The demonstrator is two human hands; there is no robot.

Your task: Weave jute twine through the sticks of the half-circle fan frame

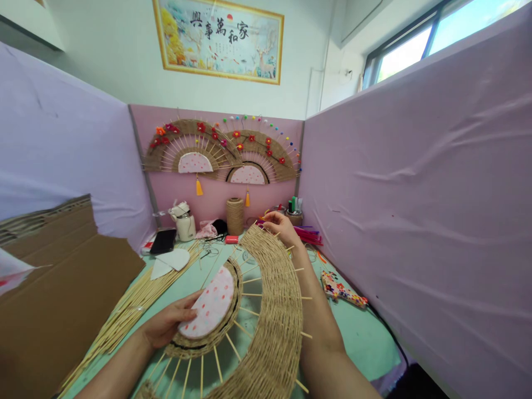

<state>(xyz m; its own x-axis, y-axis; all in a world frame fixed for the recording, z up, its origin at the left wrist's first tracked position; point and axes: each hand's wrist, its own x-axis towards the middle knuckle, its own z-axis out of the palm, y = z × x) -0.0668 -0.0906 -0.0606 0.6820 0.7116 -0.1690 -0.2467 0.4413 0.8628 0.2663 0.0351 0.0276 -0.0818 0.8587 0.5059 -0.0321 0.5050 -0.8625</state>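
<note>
A half-round woven fan [274, 310] of jute twine and thin wooden sticks lies on the green table [366, 338] in front of me. Its centre is a pink dotted fabric semicircle [210, 305]. My left hand [168, 324] grips the fan's inner edge, thumb pressed on the pink fabric. My right hand [280, 226] reaches over the fan to its far end, fingers pinched on the woven rim where the twine ends; what it pinches is too small to name.
A bundle of wooden sticks [137, 302] and cardboard sheets [62, 293] lie at the left. A twine spool [235, 216], phone [163, 241], white pot [183, 220], pen cup [294, 213] stand at the back. Two finished fans [220, 152] hang on the pink partition. Patterned scissors-like item [343, 289] lies right.
</note>
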